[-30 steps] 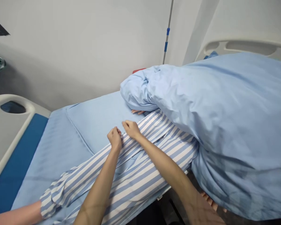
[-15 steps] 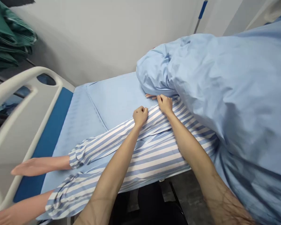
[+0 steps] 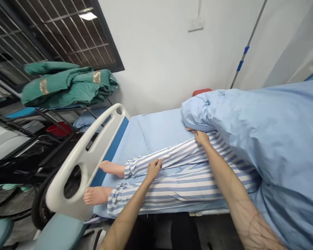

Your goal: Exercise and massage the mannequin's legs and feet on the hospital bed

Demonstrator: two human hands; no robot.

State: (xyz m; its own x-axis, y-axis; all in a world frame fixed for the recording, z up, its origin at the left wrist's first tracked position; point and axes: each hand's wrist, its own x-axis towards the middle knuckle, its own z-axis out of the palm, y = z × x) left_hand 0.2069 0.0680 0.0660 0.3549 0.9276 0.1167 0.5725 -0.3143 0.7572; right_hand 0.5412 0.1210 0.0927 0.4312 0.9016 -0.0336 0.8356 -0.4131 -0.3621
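A figure in blue-and-white striped trousers (image 3: 177, 177) lies on a bed with a light blue sheet (image 3: 156, 130); its bare feet (image 3: 96, 195) point at the white footboard (image 3: 80, 163). A bulky light blue duvet (image 3: 263, 125) covers its upper part. My left hand (image 3: 153, 169) is closed on the striped cloth of the far leg, near the knee. My right hand (image 3: 201, 137) pinches the striped cloth higher up, right at the duvet's edge. A hand of the figure peeks out from under the duvet beside my right hand.
Left of the bed stands a dark metal rack (image 3: 41, 139) with folded green blankets (image 3: 67, 83) on top and a red basin (image 3: 58, 129) below. A barred window (image 3: 54, 31) is behind it. A pole with blue clips (image 3: 243, 55) leans at the wall. A teal seat (image 3: 59, 232) is at lower left.
My left hand has slid down the leg toward the feet, still closed on the cloth. My right hand stays by the duvet's edge. The view has swung left, showing the footboard and rack.
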